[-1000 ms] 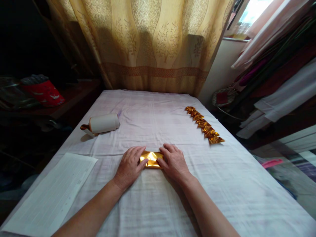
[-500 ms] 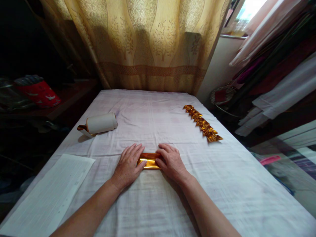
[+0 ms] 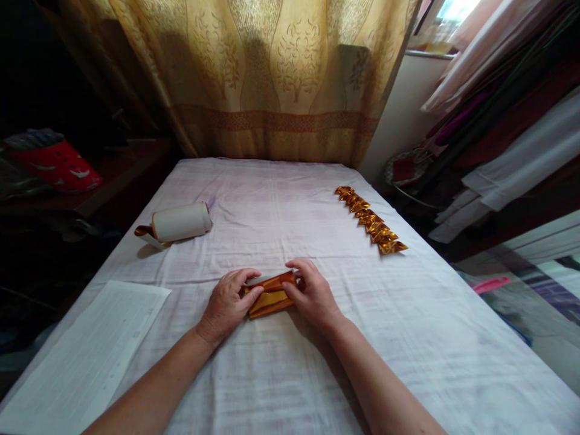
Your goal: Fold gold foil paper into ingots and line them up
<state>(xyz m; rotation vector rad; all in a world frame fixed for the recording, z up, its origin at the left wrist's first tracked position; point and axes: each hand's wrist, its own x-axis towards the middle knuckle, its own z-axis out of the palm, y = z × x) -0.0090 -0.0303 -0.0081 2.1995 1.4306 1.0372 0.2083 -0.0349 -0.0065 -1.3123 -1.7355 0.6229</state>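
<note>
Foil point(image 3: 270, 300), gold and folded into a narrow strip, lay slantwise between two bare hands near the middle of the white cloth point(image 3: 281, 374), its right end farther from the person than its left. The left hand point(image 3: 229, 299) gripped the left end, thumb laid over the near face and fingers curled around behind it. The right hand point(image 3: 313, 294) pinched the other end in the same manner, its thumb pressed on the strip and its forefinger arched above the far edge. Whether the far edge touched the cloth was hard to tell, since the fingers partly hid it.

Beyond the left hand, a white-backed roll point(image 3: 181, 222) rested on its side with a loose gold-faced end. Nearer, at the left, lay a printed sheet point(image 3: 90, 350). Toward the right edge, folded gold pieces point(image 3: 371, 222) stretched in a slanting row, well apart from the right hand.
</note>
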